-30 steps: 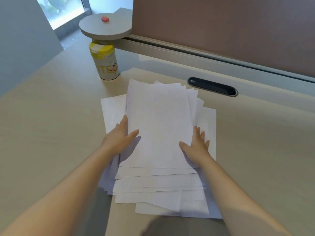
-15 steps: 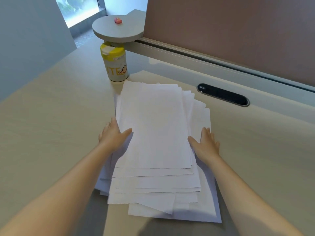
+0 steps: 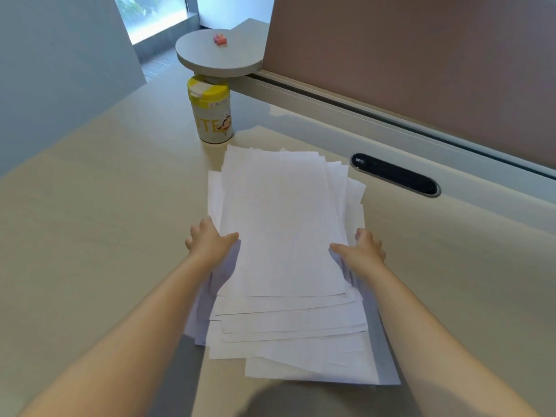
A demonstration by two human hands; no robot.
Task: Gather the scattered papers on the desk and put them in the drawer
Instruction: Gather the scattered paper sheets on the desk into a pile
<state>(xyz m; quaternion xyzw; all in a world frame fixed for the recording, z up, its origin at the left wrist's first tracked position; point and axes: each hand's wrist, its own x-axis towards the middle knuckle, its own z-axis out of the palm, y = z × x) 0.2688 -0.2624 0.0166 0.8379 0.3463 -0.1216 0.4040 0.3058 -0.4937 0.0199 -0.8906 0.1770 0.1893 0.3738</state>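
Loose stack of white papers (image 3: 288, 251) laid on desk (image 3: 90, 236), just in front of yellow-lidded canister (image 3: 212, 112). Stack flanked by both hands: left hand (image 3: 209, 243) pressed to left edge, right hand (image 3: 362, 251) to right edge, thumbs laid on top sheet, fingers curled at sides. Dark slot (image 3: 394, 177) seen right of canister.
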